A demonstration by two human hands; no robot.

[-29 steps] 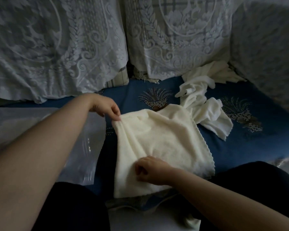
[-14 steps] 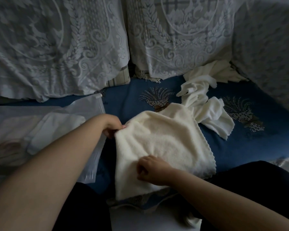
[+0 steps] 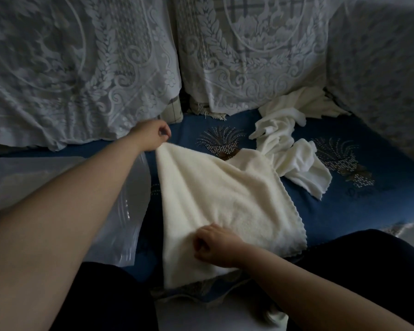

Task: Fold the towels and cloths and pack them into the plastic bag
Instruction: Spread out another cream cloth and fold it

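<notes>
The left hand [image 3: 153, 134] pinches the far corner of the cream towel [image 3: 222, 206] on the sofa; the right hand [image 3: 213, 244] grips its near edge. Pull it taut, corners aligned, before folding.

The towel [image 3: 225, 206] is plain cream with a scalloped edge. Beyond its far right corner, the crumpled cloth [image 3: 294, 154] is a whiter, plain fabric. Under the towel, the seat cover [image 3: 344, 211] is deep blue with 2 beaded basket-and-spray motifs in silver and brown. Behind the towel, the lace covers [image 3: 81, 68] are white with leaf wreaths, scrolls and ovals. Left of the towel, the plastic bag [image 3: 129, 211] is clear and colourless.
</notes>
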